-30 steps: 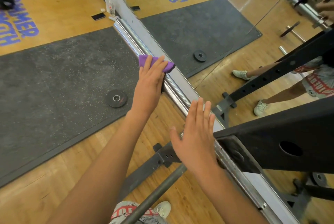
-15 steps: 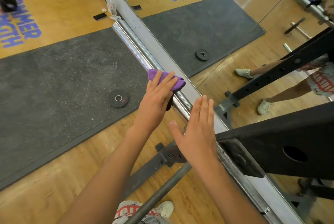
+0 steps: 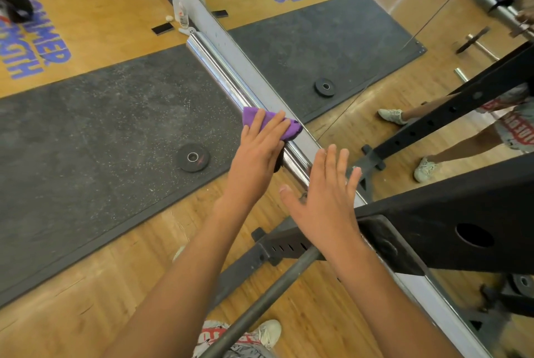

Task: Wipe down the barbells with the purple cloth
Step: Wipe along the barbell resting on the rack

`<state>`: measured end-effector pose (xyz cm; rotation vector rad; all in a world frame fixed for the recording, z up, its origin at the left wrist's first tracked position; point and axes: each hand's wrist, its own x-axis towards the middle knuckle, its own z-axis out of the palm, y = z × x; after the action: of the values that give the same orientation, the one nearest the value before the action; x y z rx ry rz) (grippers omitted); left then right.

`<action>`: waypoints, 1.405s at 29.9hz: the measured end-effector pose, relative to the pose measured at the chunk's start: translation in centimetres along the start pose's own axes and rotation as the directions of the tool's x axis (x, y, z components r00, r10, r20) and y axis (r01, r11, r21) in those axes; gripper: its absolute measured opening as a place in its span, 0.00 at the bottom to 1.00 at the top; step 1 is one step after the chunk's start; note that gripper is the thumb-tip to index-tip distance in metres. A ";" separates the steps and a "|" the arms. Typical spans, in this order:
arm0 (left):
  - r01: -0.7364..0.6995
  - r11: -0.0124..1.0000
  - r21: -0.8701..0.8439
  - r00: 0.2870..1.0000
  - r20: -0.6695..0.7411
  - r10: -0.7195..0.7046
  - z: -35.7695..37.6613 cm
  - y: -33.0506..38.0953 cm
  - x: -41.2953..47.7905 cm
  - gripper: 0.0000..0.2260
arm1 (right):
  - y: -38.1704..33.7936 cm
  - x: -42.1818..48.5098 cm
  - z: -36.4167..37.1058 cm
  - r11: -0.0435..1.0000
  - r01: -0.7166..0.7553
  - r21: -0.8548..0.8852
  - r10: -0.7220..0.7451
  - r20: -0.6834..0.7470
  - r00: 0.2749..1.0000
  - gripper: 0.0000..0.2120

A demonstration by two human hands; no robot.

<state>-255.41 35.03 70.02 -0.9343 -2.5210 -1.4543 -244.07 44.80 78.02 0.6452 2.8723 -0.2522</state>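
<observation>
A chrome barbell sleeve point(image 3: 219, 71) runs diagonally from the upper left down toward the black rack. A purple cloth point(image 3: 254, 116) is draped over the sleeve. My left hand point(image 3: 260, 152) grips the cloth, with fingers laid over the top of the bar and the thumb hidden beneath. My right hand point(image 3: 326, 198) is open with fingers straight and spread. It hovers over the near part of the sleeve, just before the rack, and holds nothing.
A black rack beam point(image 3: 462, 213) crosses at the right, with a grey rod point(image 3: 260, 308) below it. A small weight plate point(image 3: 193, 157) lies on the dark rubber mat. A wall mirror point(image 3: 332, 39) runs behind the bar. A bottle point(image 3: 180, 10) and a phone point(image 3: 162, 29) sit on the floor.
My left hand has slid the purple cloth along the sleeve toward me and the rack. My right hand has stayed open in about the same spot.
</observation>
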 end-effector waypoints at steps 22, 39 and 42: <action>0.004 1.000 -0.031 0.999 -0.034 -0.005 -2.0 -4.1 3.2 0.18 | -5.0 1.7 3.6 0.990 0.012 -0.144 -0.038 -0.179 0.983 0.47; -0.104 0.992 0.071 0.995 0.005 0.104 -3.3 -5.6 4.0 0.18 | -3.2 2.7 2.3 0.992 0.080 -0.102 -0.090 -0.105 0.990 0.46; -0.089 0.993 0.073 0.996 -0.007 0.089 -4.8 -7.0 5.5 0.18 | -3.0 2.7 2.4 0.991 0.092 -0.099 -0.101 -0.094 0.990 0.45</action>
<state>-264.74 31.17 69.32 -1.0108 -2.4727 -1.3298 -247.46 42.71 75.51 0.5159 2.9934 -0.0997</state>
